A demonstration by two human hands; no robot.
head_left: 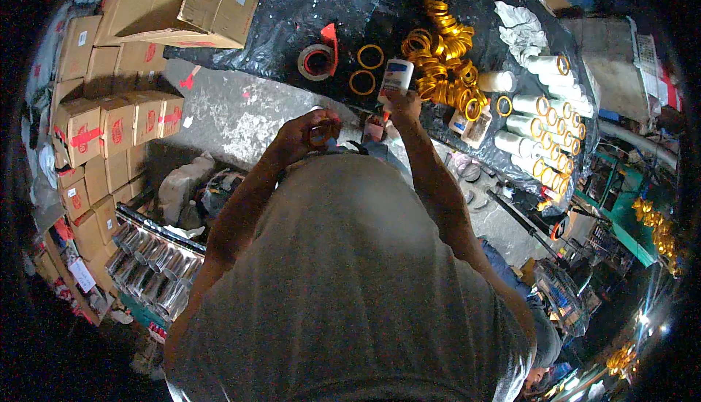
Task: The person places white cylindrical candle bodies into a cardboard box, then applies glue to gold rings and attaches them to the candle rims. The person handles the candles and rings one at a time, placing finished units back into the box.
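Note:
My right hand [404, 107] is closed around a white glue bottle [395, 79] with a blue label. The bottle is tipped nozzle down, and its red-orange tip points toward my body. Just off the table's near edge, my left hand [305, 133] is closed on a gold ring [322, 136], which looks dark in the shade. Two loose gold rings, the farther one [370, 56] and the nearer one [361, 82], lie flat on the black table cover left of the bottle. To the bottle's right is a heap of gold rings [438, 55].
A roll of red tape [317, 62] lies on the table. White cylinders [529, 124] with gold rings at their ends are stacked at right, near crumpled white plastic [521, 29]. A clear container [471, 126] stands near the edge. Cardboard boxes [120, 121] are piled at left.

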